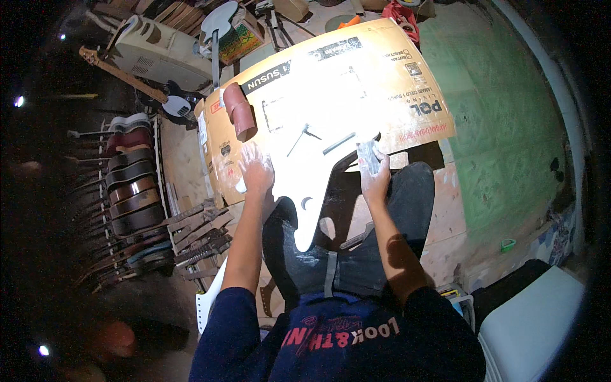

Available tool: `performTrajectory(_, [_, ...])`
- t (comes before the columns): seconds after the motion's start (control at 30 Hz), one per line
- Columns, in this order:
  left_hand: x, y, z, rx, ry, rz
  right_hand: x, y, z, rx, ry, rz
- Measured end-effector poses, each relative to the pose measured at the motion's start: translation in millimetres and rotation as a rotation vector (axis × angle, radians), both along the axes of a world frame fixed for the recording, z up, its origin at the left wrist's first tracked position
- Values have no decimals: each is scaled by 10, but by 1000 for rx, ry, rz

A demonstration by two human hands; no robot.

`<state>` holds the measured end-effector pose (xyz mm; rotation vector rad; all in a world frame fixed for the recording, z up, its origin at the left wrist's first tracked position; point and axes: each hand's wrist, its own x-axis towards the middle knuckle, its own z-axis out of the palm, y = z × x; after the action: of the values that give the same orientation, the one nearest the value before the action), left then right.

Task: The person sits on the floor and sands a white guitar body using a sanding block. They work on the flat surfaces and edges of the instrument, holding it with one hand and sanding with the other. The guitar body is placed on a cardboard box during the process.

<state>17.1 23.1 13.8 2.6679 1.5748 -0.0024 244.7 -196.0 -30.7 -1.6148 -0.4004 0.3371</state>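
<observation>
A white guitar body (304, 181) lies on a flattened cardboard box (426, 79), its pointed near end reaching over my lap. Strong light washes out much of its far part. My left hand (257, 169) rests flat with fingers spread at the left edge of the body. In my right hand (377, 175) is a dusty grey sanding block (367, 157), gripped between thumb and fingers at the body's right edge. Two slots or thin dark parts show on the white surface, too glared to make out. Reddish-brown sandpaper rolls (239, 113) lie on the cardboard beyond my left hand.
Several guitar bodies stand in a rack (167, 184) at the left. Behind it are an electric guitar (133, 83) and a beige appliance casing (153, 51). Wood strips (200, 232) lie near my left arm. A pale box-like seat (531, 325) stands at the lower right.
</observation>
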Motion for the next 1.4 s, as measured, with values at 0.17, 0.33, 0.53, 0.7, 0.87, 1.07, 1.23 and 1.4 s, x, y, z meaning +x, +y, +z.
performTrajectory(0.17, [494, -901, -122, -95, 12, -286, 57, 81, -164, 95, 78, -36])
performTrajectory(0.33, [798, -1778, -17, -271, -37, -700, 79, 122, -52, 69, 53, -21])
performTrajectory(0.53, [-20, -654, 53, -30, 57, -183, 36, 146, -138, 155, 91, -21])
performTrajectory(0.7, [-87, -505, -37, 83, 154, 13, 32, 153, -130, 122, 83, -13])
performTrajectory(0.87, [499, -1605, 114, -295, -21, -419, 33, 123, -52, 45, -24, -16])
performTrajectory(1.07, [330, -1643, 161, -269, -21, -544, -25, -50, 77, 53, -4, 102])
performTrajectory(1.23, [-247, -662, 16, -73, -4, -65, 20, -101, 122, 136, 457, 203])
performTrajectory(1.4, [-216, -581, 18, 80, 110, 29, 441, -121, 14, 139, 839, 178])
